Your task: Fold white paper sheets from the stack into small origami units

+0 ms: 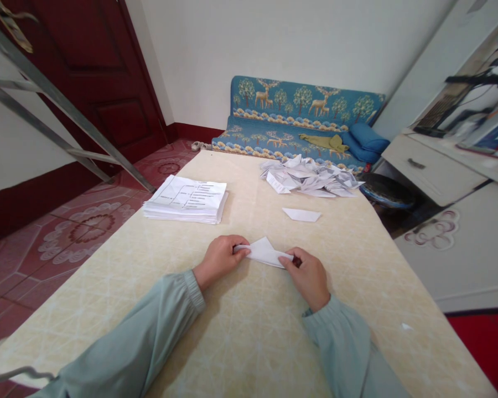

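A small folded piece of white paper [264, 252] lies on the pale yellow table [240, 331] in front of me. My left hand [219, 260] pinches its left end, fingers curled closed. My right hand [307, 275] pinches its right end, fingers closed as well. Both arms wear pale green sleeves. Another folded white piece [301, 214] lies flat a little beyond the hands.
A stack of printed sheets [186, 200] sits at the far left of the table. A heap of folded papers [311, 178] lies at the far edge. Beyond are a blue patterned sofa [299, 119], a dark red door [87, 72], metal ladder rails [62, 105] and white drawers [431, 168].
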Demonstrator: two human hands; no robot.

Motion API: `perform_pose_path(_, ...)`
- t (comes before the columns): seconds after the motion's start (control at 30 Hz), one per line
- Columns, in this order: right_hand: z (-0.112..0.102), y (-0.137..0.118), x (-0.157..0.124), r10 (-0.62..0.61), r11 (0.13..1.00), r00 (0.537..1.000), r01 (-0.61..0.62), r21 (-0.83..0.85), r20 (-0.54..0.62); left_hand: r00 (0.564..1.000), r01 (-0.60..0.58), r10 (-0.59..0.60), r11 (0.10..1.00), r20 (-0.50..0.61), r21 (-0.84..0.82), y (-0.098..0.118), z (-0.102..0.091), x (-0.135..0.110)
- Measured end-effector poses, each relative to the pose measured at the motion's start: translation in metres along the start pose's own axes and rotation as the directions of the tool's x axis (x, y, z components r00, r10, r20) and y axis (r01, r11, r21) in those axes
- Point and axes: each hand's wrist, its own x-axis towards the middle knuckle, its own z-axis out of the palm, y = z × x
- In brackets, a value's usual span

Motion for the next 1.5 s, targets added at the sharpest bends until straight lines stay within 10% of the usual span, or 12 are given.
perform_pose_path(0.57, -0.004, 0.005, 0.011, -0.003, 1.0, 0.996, 0.006, -0.028, 0.094, 0.954, 0.035, -0.021, 0.999, 0.298, -0.041, -0.008, -0.014, 0.036)
perform_pose_path(0.87, -0.01, 0.014, 0.017, -0.041, 0.991, 0.975, 0.012, 0.132, 0.22, 0.962, 0.043, -0.035, 0.999, 0.272, -0.021, -0.007, -0.013, 0.034)
perform_pose_path(1.5, -0.016, 0.0, 0.016, 0.003, 0.995, 0.973, 0.019, -0.095, 0.23, 0.975, 0.038, -0.01, 0.991, 0.224, -0.125, -0.015, -0.007, 0.036)
